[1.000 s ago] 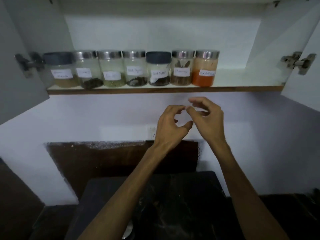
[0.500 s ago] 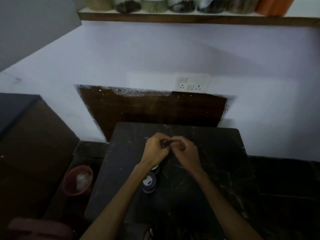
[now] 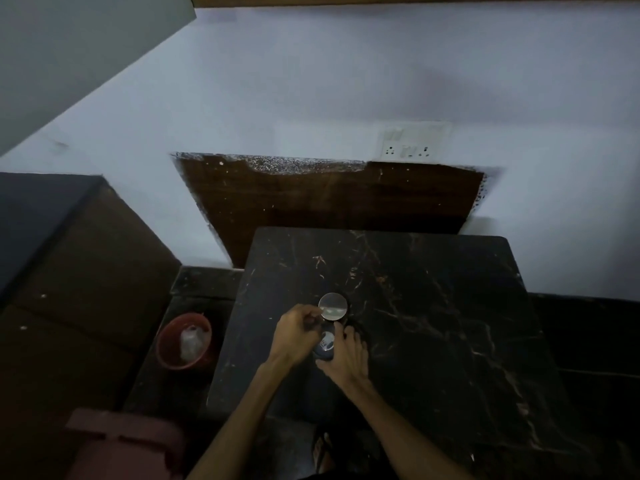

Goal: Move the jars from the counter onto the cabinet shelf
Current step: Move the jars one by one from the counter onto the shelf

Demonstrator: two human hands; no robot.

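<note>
Two jars set on the black marble counter [image 3: 433,323], silver round-lidded jar [image 3: 332,306] pinched by curled left hand [image 3: 294,336], dark-lidded jar [image 3: 325,346] flanked by right hand [image 3: 346,355], its grip unclear, jar bodies hidden in dimness, red bucket [image 3: 183,341] seen left, wall socket [image 3: 410,142] behind, shelf edge [image 3: 415,0] cropped above.

Dark-lidded jar [image 3: 325,344] mostly hidden btwn left hand [image 3: 294,336] and right hand [image 3: 346,355]; label too small to read. Silver-lidded jar [image 3: 332,306]: only lid shows, body and contents unseen. Cabinet shelf [image 3: 415,0] cut off by top edge. Maroon object [image 3: 121,445] near left cut off, blurry. Bench [image 3: 433,323] near edge lost in dark.
</note>
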